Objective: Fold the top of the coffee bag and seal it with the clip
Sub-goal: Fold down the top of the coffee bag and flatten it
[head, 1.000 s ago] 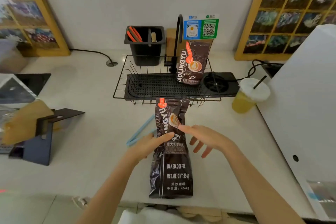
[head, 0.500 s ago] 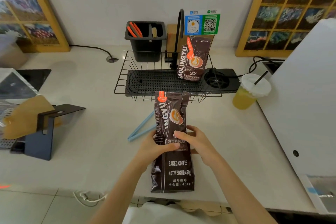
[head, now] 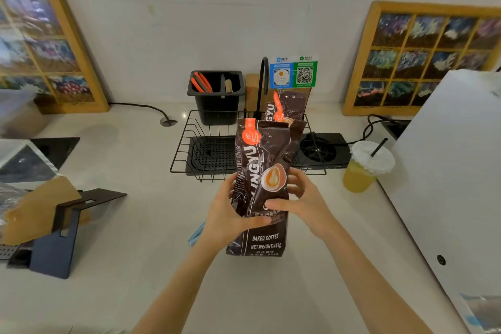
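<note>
coffee bag: glossy, crinkled foil-like film
worktop: smooth pale stone look, slight sheen
rack: thin black wire, matt
cup: clear plastic, filmy lid
frames: matt yellow wood
clip: light blue plastic

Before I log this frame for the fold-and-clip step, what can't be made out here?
- Blue clip, head view: only a sliver shows; the left hand and its wrist cover the rest.
- Coffee bag top: whether it is cut open cannot be told.
- Second bag in the wire rack: its lower half is hidden behind the held bag.
- Right hand: fingers partly behind the bag.
</note>
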Motion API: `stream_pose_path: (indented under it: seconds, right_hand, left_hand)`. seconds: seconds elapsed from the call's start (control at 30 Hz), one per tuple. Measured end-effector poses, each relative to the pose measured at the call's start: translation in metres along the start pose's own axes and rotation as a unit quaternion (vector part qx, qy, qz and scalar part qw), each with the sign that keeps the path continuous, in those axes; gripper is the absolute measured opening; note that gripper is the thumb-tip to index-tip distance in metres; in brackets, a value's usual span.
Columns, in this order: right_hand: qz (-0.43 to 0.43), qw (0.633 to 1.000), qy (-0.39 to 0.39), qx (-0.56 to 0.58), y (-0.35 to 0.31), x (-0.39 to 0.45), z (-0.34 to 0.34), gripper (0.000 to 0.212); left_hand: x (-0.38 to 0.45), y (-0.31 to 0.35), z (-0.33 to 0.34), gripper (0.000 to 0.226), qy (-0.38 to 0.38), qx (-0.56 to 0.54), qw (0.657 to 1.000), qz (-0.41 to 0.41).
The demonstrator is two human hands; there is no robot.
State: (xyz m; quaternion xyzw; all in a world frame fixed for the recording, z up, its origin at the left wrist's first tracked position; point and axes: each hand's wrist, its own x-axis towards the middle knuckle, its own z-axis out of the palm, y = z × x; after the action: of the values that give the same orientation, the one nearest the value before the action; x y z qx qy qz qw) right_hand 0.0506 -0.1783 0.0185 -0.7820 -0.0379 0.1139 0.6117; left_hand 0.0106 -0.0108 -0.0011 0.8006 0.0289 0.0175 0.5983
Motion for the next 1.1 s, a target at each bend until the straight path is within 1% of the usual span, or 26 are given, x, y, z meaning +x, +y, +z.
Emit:
stream_pose_path:
  seconds: [0.1,0.2,0.27,0.3,0.33,0.37,0.43,0.47,0.5,0.53,0.57,0.63,0.67,0.7,0.77,0.83,0.93,1.0,1.03,1.1]
  right_hand:
    - [0.001,1.0,-0.013,0.007,0.002,0.005,-0.003,0.069]
    - [0.016,0.999,-0.04,-0.012,0.006,0.009,-0.007,0.07]
    - [0.033,0.997,-0.061,-0.04,0.002,0.012,-0.012,0.081]
    - [0.026,0.996,-0.063,-0.053,-0.003,0.013,-0.016,0.088]
    - [0.008,0.997,-0.046,-0.055,-0.011,0.013,-0.02,0.092]
    - [-0.021,0.999,-0.008,-0.043,-0.022,0.013,-0.024,0.093]
    - [-0.111,0.989,0.092,-0.023,-0.052,0.01,-0.032,0.086]
    - [-0.158,0.978,0.124,-0.048,-0.068,0.008,-0.034,0.08]
    - [-0.2,0.964,0.136,-0.108,-0.08,0.01,-0.034,0.077]
    - [-0.236,0.944,0.126,-0.193,-0.089,0.015,-0.033,0.07]
    - [-0.258,0.917,0.099,-0.289,-0.096,0.021,-0.03,0.061]
    - [-0.256,0.858,0.029,-0.443,-0.102,0.036,-0.022,0.045]
    - [-0.235,0.839,0.002,-0.491,-0.102,0.044,-0.019,0.041]
    - [-0.217,0.824,-0.012,-0.523,-0.104,0.05,-0.016,0.037]
    - [-0.192,0.811,-0.021,-0.552,-0.108,0.059,-0.016,0.027]
    - [-0.178,0.808,-0.025,-0.562,-0.112,0.063,-0.017,0.019]
    - [-0.161,0.812,-0.045,-0.559,-0.118,0.064,-0.02,0.01]
    - [-0.154,0.815,-0.074,-0.553,-0.123,0.063,-0.021,0.005]
    - [-0.147,0.814,-0.088,-0.555,-0.126,0.062,-0.023,0.004]
    - [-0.13,0.801,-0.119,-0.571,-0.134,0.062,-0.026,0.006]
  left_hand:
    - [0.004,-0.005,0.003,0.095,0.01,0.008,1.0,0.013]
    - [0.005,-0.009,0.006,0.095,0.018,0.018,0.999,0.021]
    - [0.006,-0.008,0.008,0.094,0.022,0.024,0.999,0.026]
    - [0.007,-0.008,0.01,0.095,0.02,0.032,0.999,0.028]
    - [0.008,-0.008,0.011,0.096,0.016,0.041,0.999,0.028]
    - [0.01,-0.007,0.013,0.097,0.013,0.05,0.998,0.028]
    - [0.012,-0.007,0.017,0.099,0.012,0.071,0.997,0.025]
    - [0.013,-0.006,0.019,0.101,0.012,0.082,0.996,0.025]
    - [0.014,-0.004,0.021,0.102,0.01,0.093,0.995,0.027]
    - [0.015,-0.002,0.023,0.103,0.006,0.105,0.994,0.029]
    - [0.016,0.0,0.026,0.105,0.001,0.117,0.993,0.032]
    - [0.017,0.002,0.031,0.107,-0.009,0.142,0.989,0.041]
    - [0.017,0.003,0.033,0.108,-0.011,0.154,0.987,0.043]
    - [0.017,0.003,0.034,0.108,-0.01,0.16,0.986,0.043]
    - [0.017,0.001,0.035,0.108,-0.015,0.156,0.987,0.039]
    - [0.016,-0.002,0.034,0.097,-0.015,0.103,0.994,0.033]
    - [0.021,-0.006,0.035,0.051,0.017,-0.037,0.999,-0.03]
    - [0.028,-0.007,0.035,0.028,0.016,-0.056,0.996,-0.064]
    - [0.032,-0.007,0.036,0.024,0.008,-0.049,0.997,-0.067]
    - [0.036,-0.007,0.038,0.028,0.007,-0.024,0.998,-0.054]
